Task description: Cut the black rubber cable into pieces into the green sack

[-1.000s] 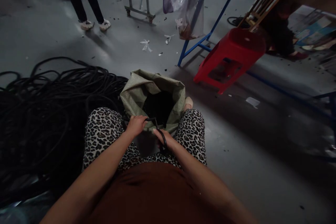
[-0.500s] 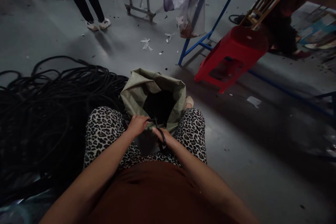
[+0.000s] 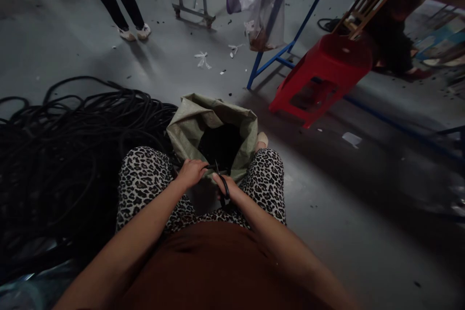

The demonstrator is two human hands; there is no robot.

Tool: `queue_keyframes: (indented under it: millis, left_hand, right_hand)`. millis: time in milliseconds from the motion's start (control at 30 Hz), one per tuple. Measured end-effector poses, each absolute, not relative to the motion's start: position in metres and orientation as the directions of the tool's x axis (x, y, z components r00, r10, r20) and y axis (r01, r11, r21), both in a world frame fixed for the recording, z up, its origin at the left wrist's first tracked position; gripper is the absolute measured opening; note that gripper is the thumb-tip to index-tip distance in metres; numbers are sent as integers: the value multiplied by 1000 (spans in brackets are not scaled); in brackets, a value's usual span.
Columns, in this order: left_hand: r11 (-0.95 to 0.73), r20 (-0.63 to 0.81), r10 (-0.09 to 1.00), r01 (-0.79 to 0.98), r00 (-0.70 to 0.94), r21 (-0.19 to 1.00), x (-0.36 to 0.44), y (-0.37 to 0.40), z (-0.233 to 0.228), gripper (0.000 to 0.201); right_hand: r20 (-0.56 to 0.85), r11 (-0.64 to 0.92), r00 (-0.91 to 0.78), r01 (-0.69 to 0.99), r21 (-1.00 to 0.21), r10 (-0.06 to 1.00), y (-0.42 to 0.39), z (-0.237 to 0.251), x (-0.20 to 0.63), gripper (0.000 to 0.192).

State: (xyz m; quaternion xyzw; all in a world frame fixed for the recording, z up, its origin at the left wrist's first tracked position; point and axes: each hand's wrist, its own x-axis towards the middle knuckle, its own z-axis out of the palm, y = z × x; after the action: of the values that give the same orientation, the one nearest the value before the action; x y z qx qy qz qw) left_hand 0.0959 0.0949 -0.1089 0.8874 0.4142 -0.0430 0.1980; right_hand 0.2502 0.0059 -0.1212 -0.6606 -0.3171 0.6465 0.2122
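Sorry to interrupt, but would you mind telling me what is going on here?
A seated person holds a short black cable between both hands over an open green sack wedged between the knees. The left hand grips one end; the right hand holds scissors at it. A big pile of black cable lies on the floor to the left.

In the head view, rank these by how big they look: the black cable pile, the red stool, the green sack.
1. black cable pile
2. red stool
3. green sack, which looks close in size to the stool though nearer the camera, so this order is unsure.
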Motion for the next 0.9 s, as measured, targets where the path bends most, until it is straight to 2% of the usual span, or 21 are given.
queue_keyframes:
  millis: [367,567,900]
  left_hand:
    - [-527,-207,784,804,585,277,90,98,-108,28]
    - [-552,-217,768,794,603,254,92,97,-109,28]
    - [-556,-234,770,804,593,210,92,96,-111,27]
  right_hand:
    - [-699,-704,84,101,-703,711,7,-121,255,35]
    - [-711,-722,129,155,-674,691,7,-127,255,36]
    - [-709,-711,111,243,-660,696,4,-121,259,32]
